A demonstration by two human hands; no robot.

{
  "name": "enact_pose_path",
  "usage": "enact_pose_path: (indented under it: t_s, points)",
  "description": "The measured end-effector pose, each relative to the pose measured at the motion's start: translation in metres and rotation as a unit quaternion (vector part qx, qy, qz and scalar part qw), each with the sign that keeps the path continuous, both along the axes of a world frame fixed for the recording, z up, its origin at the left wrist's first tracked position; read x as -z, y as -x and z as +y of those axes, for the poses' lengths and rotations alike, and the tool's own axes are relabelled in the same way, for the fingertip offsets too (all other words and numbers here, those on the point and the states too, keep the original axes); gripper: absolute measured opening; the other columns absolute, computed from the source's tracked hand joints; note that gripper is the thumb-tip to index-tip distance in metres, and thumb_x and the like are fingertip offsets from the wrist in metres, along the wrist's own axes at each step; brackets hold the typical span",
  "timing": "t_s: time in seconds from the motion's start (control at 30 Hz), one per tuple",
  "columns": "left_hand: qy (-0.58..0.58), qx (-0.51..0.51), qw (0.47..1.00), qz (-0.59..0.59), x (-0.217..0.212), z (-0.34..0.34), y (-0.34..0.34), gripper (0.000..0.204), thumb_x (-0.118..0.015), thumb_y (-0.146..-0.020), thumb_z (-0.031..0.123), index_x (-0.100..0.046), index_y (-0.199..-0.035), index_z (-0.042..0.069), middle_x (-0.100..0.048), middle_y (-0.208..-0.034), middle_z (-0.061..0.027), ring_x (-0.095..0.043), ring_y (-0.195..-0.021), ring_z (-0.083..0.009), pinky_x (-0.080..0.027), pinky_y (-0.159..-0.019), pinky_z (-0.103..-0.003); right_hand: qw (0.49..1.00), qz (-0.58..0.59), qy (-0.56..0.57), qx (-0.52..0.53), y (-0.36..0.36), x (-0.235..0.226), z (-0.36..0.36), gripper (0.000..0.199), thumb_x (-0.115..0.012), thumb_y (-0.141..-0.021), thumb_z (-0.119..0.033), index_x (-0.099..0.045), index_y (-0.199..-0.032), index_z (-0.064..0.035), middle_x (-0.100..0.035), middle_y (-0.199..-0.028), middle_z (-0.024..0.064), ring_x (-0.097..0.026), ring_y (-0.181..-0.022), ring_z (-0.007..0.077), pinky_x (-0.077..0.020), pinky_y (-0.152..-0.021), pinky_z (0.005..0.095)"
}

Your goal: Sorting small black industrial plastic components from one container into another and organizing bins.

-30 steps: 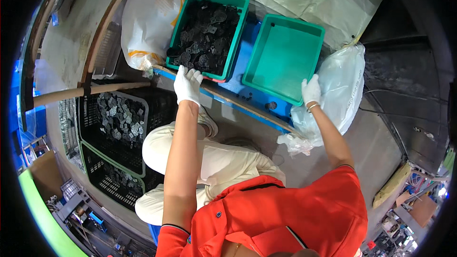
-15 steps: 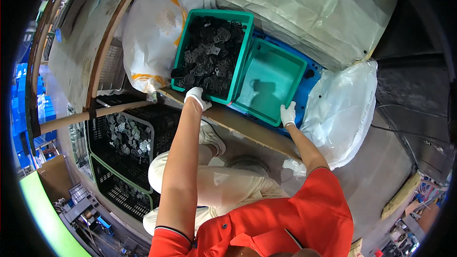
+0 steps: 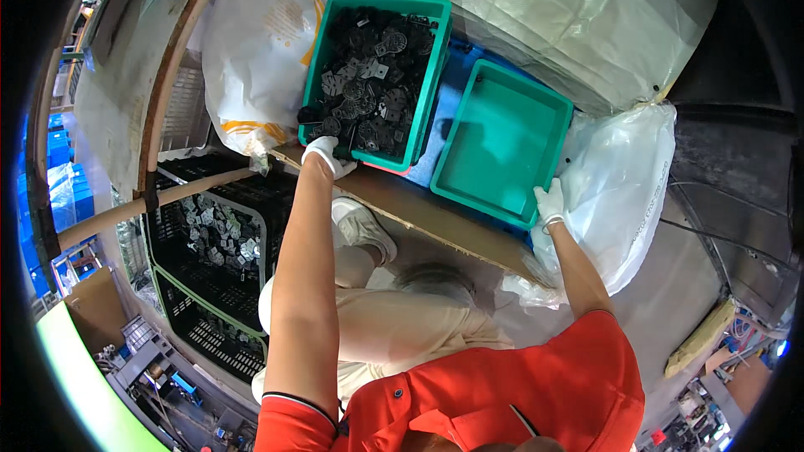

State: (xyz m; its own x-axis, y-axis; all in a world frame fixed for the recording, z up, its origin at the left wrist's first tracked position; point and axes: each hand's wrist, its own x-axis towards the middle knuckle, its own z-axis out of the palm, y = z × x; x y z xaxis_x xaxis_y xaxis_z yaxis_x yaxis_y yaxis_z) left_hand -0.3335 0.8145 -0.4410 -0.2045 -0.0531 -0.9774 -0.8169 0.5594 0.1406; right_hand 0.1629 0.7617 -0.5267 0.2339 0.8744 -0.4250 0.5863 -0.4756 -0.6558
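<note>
A green plastic bin (image 3: 381, 159) filled with flat black parts (image 3: 368, 88) stands ahead of me. My left hand (image 3: 329, 157), in a white glove, is closed at its near left corner; the fingertips are partly hidden against the rim. To its right lies a shallower green tray (image 3: 502, 151) with only a shadow on its bare bottom. My right hand (image 3: 550, 202), gloved too, grips that tray's right rim near the front corner. A strip of blue surface (image 3: 450, 88) shows between the two containers.
A brown board edge (image 3: 419, 208) runs along the front. White plastic bags (image 3: 260, 42) stand at left and right (image 3: 624, 192), with a pale sheet (image 3: 553, 17) behind. Black crates (image 3: 213, 285) holding grey parts sit at lower left, near wooden rails (image 3: 180, 67).
The shallow tray has shifted right with my right hand, away from the filled bin, and the blue gap has widened. My left hand stays at the filled bin's near corner.
</note>
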Motion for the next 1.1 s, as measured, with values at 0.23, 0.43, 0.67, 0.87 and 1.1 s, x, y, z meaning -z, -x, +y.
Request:
enact_pose_path:
  t_s: [0.23, 0.43, 0.67, 0.87, 1.1]
  points:
    - [0.021, 0.076, 0.997, 0.000, 0.004, -0.001, 0.003, 0.034, -0.049, -0.090, 0.021, -0.043, -0.120, 0.006, -0.045, -0.121, -0.0128, -0.045, -0.112, -0.0312, -0.039, -0.094, -0.054, 0.997, 0.045, -0.056, 0.009, 0.036, 0.045, -0.006, 0.024, -0.058, -0.075, -0.014, -0.049, -0.094, -0.0026, -0.061, -0.084, 0.0155, -0.060, -0.079, 0.0281, -0.0445, -0.074, 0.0358]
    - [-0.123, 0.029, 0.991, -0.053, 0.038, 0.002, 0.002, 0.020, -0.059, -0.077, 0.015, -0.055, -0.095, 0.008, -0.058, -0.097, -0.0100, -0.053, -0.091, -0.0260, -0.048, -0.081, -0.041, 0.996, 0.071, -0.058, 0.020, 0.058, 0.081, -0.006, 0.029, -0.059, -0.074, -0.014, -0.048, -0.097, -0.0010, -0.061, -0.087, 0.0184, -0.059, -0.082, 0.0311, -0.0436, -0.078, 0.0377]
    - [-0.115, 0.057, 0.992, 0.014, 0.005, -0.005, -0.005, 0.011, -0.058, -0.071, 0.018, -0.048, -0.067, 0.013, -0.048, -0.066, -0.0035, -0.049, -0.063, -0.0211, -0.044, -0.054, -0.035, 0.974, -0.176, -0.021, -0.139, 0.048, 0.031, 0.037, 0.024, -0.053, -0.086, -0.023, -0.049, -0.102, -0.0043, -0.059, -0.091, 0.0202, -0.056, -0.087, 0.0392, -0.0439, -0.078, 0.0433]
    - [-0.138, 0.113, 0.980, 0.090, -0.012, -0.002, -0.014, 0.007, -0.056, -0.071, 0.016, -0.051, -0.075, 0.012, -0.052, -0.071, -0.0045, -0.051, -0.064, -0.0210, -0.047, -0.055, -0.035, 0.902, -0.368, -0.041, -0.224, -0.012, 0.054, 0.139, 0.060, -0.050, -0.079, -0.006, -0.032, -0.135, -0.0219, -0.025, -0.142, 0.0126, -0.041, -0.116, 0.0366, -0.0397, -0.094, 0.0426]
    - [-0.175, 0.112, 0.972, 0.111, -0.051, -0.015, -0.024, 0.012, -0.055, -0.072, 0.016, -0.057, -0.080, 0.008, -0.059, -0.075, -0.0068, -0.058, -0.070, -0.0234, -0.052, -0.061, -0.035, 0.876, -0.418, 0.025, -0.241, 0.008, 0.078, 0.139, 0.028, -0.046, -0.082, -0.005, -0.047, -0.108, -0.0122, -0.043, -0.117, 0.0145, -0.054, -0.091, 0.0354, -0.0482, -0.077, 0.0442]
